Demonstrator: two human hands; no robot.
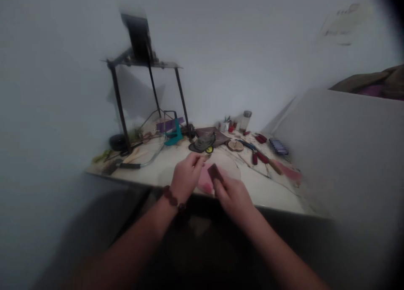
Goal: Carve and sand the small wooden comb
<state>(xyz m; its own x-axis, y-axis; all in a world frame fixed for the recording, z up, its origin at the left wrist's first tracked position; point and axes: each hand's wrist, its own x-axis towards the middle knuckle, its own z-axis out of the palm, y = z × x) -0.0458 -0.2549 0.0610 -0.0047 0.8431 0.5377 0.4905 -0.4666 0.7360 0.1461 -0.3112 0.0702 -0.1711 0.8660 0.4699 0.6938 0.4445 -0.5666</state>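
My left hand (186,175), with a brown bracelet (171,196) on the wrist, is closed in a pinch over the table's front part. A small thing (207,156) shows at its fingertips, too blurred to name. My right hand (232,194) grips a flat, dark reddish-brown rectangular piece (215,172) between thumb and fingers. The piece is tilted and points toward my left hand, with a small space between them. Beneath both hands lies a pale round surface with a pink patch (205,181) on it.
Behind my hands lie a dark grey object (203,142), a wood slice (235,145) and red-handled tools (261,157). A metal-framed stand (117,100), a frame saw (151,160) and a teal object (175,134) occupy the left. A lidded jar (245,121) stands by the wall.
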